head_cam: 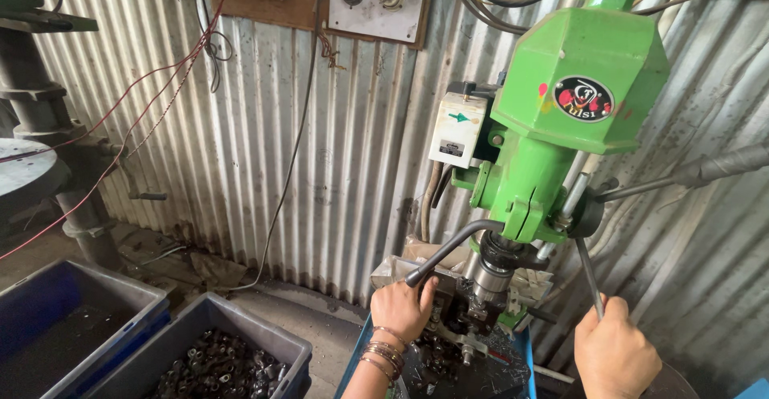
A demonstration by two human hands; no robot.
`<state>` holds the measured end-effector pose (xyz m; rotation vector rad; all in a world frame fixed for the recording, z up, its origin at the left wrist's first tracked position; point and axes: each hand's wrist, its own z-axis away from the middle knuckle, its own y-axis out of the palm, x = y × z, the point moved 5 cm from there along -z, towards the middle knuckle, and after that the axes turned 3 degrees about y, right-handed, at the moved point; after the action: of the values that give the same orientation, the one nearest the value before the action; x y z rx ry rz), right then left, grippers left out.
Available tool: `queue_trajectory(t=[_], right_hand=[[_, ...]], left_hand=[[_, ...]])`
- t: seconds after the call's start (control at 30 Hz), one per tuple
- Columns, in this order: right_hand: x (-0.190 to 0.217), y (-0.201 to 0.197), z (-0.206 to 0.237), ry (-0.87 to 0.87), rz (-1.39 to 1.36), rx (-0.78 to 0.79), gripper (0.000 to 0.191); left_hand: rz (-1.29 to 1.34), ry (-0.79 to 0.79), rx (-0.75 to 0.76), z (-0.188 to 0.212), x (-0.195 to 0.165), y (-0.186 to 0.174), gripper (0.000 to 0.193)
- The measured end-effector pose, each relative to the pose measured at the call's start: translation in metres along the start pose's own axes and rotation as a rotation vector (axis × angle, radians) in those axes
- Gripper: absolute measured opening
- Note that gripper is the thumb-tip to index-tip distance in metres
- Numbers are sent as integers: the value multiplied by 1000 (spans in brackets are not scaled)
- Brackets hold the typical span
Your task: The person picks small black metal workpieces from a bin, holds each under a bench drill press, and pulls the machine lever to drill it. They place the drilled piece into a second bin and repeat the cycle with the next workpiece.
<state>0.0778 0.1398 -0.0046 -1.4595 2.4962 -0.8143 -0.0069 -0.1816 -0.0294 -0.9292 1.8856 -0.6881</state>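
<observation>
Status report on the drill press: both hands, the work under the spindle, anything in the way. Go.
Left hand gripping curved black lever. Right hand gripping feed handle. Green drill press spindle above clamped fixture; workpiece unclear. Nothing seen blocking.

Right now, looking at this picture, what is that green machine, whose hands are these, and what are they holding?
The picture comes from a camera worn on a person's head, looking down at their own two bare hands. The green machine is a bench drill press standing against a corrugated metal wall. The left hand, with bangles on its wrist, grips a curved dark lever beside the spindle. The right hand holds one spoke of the feed handle on the machine's side. Below the spindle lie dark metal pieces and shavings. On the floor to the left stand two blue crates; the nearer one holds small dark metal parts.
</observation>
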Motion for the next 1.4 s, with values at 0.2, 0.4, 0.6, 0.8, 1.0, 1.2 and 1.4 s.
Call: queue_trajectory(t=[0.2, 0.4, 0.6, 0.8, 1.0, 1.2, 1.4], right_hand=[[0, -1, 2, -10, 13, -26, 41], [-1, 1, 0, -18, 13, -37, 40], [0, 3, 4, -30, 12, -56, 40], [-1, 5, 4, -29, 24, -53, 38], [2, 6, 5, -36, 31, -61, 38], [2, 8, 7, -29, 14, -64, 40], [1, 10, 7, -29, 19, -75, 43]], left_hand=[[23, 18, -39, 2, -2, -3, 56], [-7, -11, 25, 1, 0, 3, 58], [31, 41, -62, 3, 2, 1, 52], [27, 33, -41, 2, 2, 0, 52], [24, 26, -23, 3, 1, -6, 52], [24, 37, -46, 6, 0, -11, 52], [35, 44, -76, 6, 1, -11, 55]])
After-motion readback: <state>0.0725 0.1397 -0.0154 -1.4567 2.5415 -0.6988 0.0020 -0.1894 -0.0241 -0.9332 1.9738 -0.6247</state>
